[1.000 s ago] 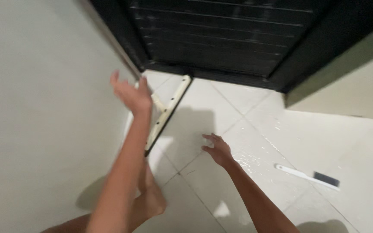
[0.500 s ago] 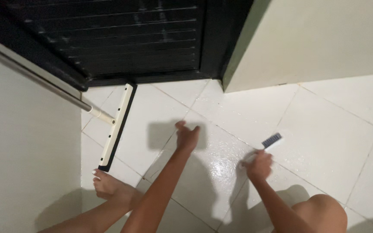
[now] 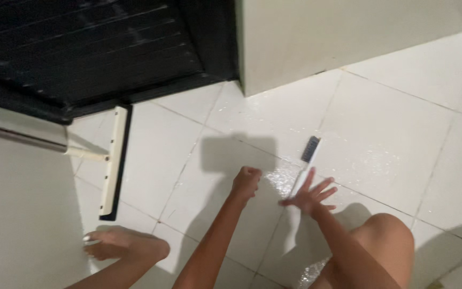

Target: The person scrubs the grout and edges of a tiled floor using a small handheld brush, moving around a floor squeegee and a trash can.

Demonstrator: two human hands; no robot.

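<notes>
Right hand is down low, fingers spread wide, fingertips on the handle of the brush, not yet closed round it. The brush lies flat on the wet floor, dark bristle head pointing away toward the wall. Left hand is balled in a loose fist just beside, holding nothing, likely for balance in the crouch. A squeegee lies off to the left by the dark door, near a bare foot.
</notes>
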